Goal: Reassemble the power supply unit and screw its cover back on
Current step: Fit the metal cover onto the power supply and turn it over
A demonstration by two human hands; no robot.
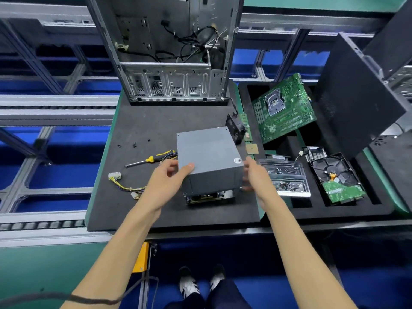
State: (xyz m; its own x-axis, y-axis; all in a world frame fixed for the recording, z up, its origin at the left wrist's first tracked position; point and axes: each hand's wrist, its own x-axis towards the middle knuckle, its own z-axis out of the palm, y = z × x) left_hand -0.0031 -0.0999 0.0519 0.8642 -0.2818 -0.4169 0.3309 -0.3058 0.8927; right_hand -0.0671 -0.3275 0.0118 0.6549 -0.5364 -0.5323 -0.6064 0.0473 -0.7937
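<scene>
A grey metal power supply cover (208, 152) sits over the unit's base (209, 195), whose inner parts still show in a gap along the near bottom edge. My left hand (169, 177) grips the cover's near left corner, thumb on top. My right hand (254, 175) holds its right side, fingers curled round the lower edge. The unit's yellow and black cable bundle with white plugs (124, 181) trails left over the black foam mat (138, 121). A yellow-and-black screwdriver (149, 160) lies left of the cover. Several small black screws (134, 144) lie beyond it.
An open, empty computer case (169, 52) stands at the mat's far edge. A black fan (236, 128), RAM stick and CPU chip (252, 149) lie right of the unit. A foam tray (278, 208) at right holds a green motherboard (285, 108), a metal bracket and a hard drive (336, 177).
</scene>
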